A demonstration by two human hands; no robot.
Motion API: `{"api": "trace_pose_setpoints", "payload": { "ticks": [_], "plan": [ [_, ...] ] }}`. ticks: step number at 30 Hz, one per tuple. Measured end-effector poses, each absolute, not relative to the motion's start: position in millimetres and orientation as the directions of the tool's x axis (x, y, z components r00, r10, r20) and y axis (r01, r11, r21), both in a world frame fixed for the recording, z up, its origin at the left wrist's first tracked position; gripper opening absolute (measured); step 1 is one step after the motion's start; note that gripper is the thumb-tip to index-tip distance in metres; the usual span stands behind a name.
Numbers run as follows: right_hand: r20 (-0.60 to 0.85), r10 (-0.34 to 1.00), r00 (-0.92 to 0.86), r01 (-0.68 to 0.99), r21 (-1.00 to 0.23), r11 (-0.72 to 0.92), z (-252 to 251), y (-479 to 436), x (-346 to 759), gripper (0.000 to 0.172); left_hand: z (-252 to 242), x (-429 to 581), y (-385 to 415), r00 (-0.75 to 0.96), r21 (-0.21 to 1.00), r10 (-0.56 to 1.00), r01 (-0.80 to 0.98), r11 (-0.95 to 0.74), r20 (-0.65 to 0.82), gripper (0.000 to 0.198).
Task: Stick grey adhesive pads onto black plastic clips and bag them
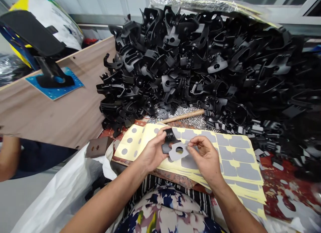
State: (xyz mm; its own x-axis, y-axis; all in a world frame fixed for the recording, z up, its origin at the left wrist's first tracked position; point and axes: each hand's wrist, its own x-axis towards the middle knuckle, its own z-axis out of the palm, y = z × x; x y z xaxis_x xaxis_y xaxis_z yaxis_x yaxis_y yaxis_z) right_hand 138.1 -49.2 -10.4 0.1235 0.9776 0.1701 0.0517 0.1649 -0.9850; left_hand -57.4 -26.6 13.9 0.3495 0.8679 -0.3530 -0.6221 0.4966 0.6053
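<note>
My left hand (154, 150) is closed around a black plastic bracket (171, 136), held above the sticker sheets. Between thumb and fingertips, my right hand (205, 155) pinches the right edge of a grey sticker (175, 153) with a round hole in it. The sticker lies in front of the bracket's lower part, and I cannot tell whether the two touch. Beneath both hands are yellow sheets of grey stickers (235, 153), some with round dots at the left end.
A large heap of black plastic parts (170, 59) covers the back. A wooden stick (184, 116) lies on small metal pins (198, 122). At left are a brown block (99, 147), a wooden board (82, 102) bearing a black stand (54, 74), and another person's arm (9, 157).
</note>
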Motion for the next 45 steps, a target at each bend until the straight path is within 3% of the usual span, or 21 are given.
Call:
{"api": "trace_pose_setpoints", "payload": {
  "ticks": [7,19,25,32,37,40,42,45],
  "plan": [
    [0.203,0.964,0.171,0.078,-0.978,0.192,-16,-47,127,0.012,12,-42,-35,0.416,0.538,0.852,-0.660,0.523,-0.318,0.039],
    [0.235,0.953,0.190,0.116,-0.969,0.216,-22,-47,121,0.010,10,-42,-35,0.388,0.539,0.859,-0.669,0.512,-0.335,0.041],
    [0.285,0.946,0.152,0.241,-0.939,0.244,-21,-52,120,0.007,10,-45,-37,0.383,0.558,0.860,-0.655,0.510,-0.337,0.041],
    [0.540,0.841,-0.020,0.566,-0.688,0.455,-16,-61,115,0.018,11,-34,-45,0.287,0.720,0.912,-0.561,0.408,-0.293,0.062],
    [0.649,0.745,-0.155,0.730,-0.433,0.530,-25,-69,113,0.059,-1,-23,-49,0.099,0.819,0.945,-0.476,0.321,-0.313,0.051],
    [0.611,0.774,-0.166,0.837,-0.328,0.438,-14,-71,118,0.068,-1,-25,-52,0.083,0.837,0.940,-0.434,0.333,-0.331,0.050],
    [0.517,0.848,-0.114,0.822,-0.431,0.373,-4,-70,123,0.073,7,-30,-56,0.130,0.824,0.923,-0.417,0.383,-0.363,0.053],
    [0.244,0.963,-0.112,0.599,-0.757,0.262,5,-67,128,0.071,27,-49,-69,0.249,0.792,0.876,-0.375,0.481,-0.414,0.064]
  ]
}}
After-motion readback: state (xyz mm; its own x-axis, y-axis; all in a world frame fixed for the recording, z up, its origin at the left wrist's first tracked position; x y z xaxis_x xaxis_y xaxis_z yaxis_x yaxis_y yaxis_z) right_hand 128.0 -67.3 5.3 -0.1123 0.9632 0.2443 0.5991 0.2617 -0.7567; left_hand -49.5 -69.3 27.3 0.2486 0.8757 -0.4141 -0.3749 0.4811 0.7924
